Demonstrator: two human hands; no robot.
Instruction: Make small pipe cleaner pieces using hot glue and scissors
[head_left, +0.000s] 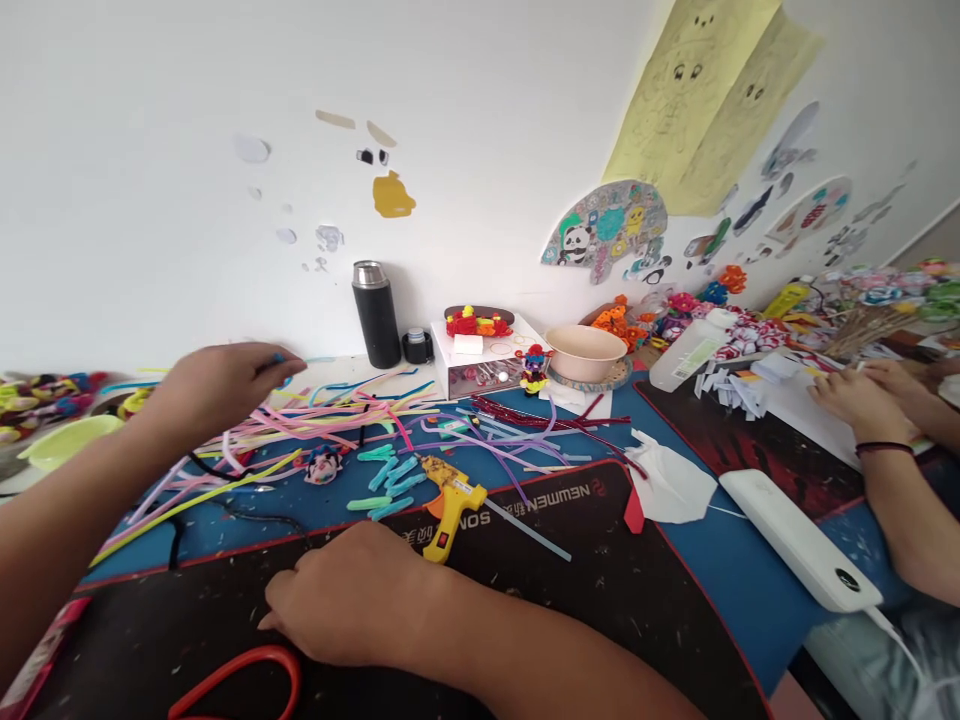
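Observation:
My left hand (225,388) is raised over the left side of the table, thumb and fingers pinched on a small blue fuzzy piece (282,372), perhaps pipe cleaner. My right hand (352,592) rests low over the black mat (525,615), its fingers curled in and mostly hidden; whether anything is in them I cannot make out. Just below it lies a red scissors handle (289,672). Beyond the right hand are a yellow glue gun (451,505) with a glue stick (529,528) in its back, and several short teal pipe-cleaner pieces (384,475).
Long pipe cleaners (262,430) spread across the table, with a small doll head (322,464) among them. Behind stand a black thermos (375,318), a white box (480,375), a small figure (534,370) and a beige bowl (585,350). On the right are a white power bank (799,540) and another person's hands (862,400).

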